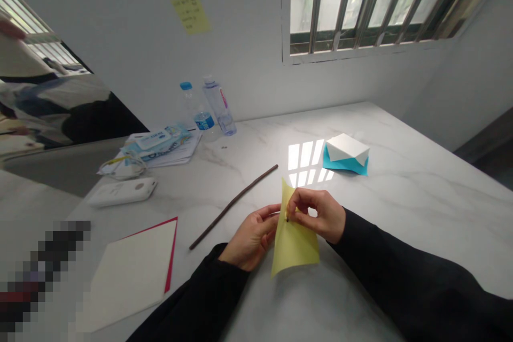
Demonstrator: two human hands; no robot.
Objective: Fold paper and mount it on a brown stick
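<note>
A sheet of yellow paper stands curved and tilted above the table between my two hands. My left hand is closed on its left edge, with the fingertips partly hidden behind the sheet. Against the sheet's upper part, my right hand makes a pinch with thumb and fingers. A tiny dark spot shows just under those fingertips, too small to name. A thin brown stick lies slantwise on the table, beyond and left of my left hand.
Cream paper over red lies at left. Beyond are a white device, a cable and a wipes pack on papers. Two bottles stand by the wall. White folded paper rests on blue paper at right.
</note>
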